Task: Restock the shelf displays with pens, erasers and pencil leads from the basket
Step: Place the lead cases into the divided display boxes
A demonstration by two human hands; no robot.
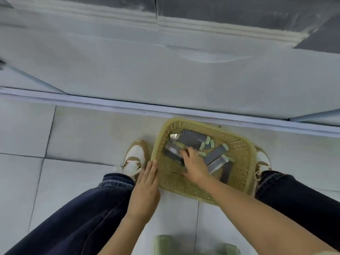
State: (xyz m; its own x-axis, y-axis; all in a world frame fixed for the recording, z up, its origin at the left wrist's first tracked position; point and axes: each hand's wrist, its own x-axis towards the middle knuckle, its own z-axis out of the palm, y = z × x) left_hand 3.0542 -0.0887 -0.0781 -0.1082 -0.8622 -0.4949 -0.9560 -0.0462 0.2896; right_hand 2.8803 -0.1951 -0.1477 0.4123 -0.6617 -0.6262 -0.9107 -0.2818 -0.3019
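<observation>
- Pale tiled floor (82,129) runs up to the white shelf base (165,80). No display is in view, so any stock we lift has some way to travel.
- Our right hand (196,167) is down in the basket with a wide grip: thumb splayed, fingers laid over a grey pack (173,153) at the left side, not closed on it.
- That pack seems to overlap a neighbour, so we judge a shallow pinch could let it slip or drag two up together.
- Other packs (193,139) lie crossed and loose beside it. Raking through them could flip one over the rim.
- Our left hand (145,188) presses flat, fingers straight, against the left rim of the basket (246,162). Without that brace, a tug may skid the basket across the tile.
- A shoe (135,155) sits just beside that rim, where it could easily nudge the basket.
</observation>
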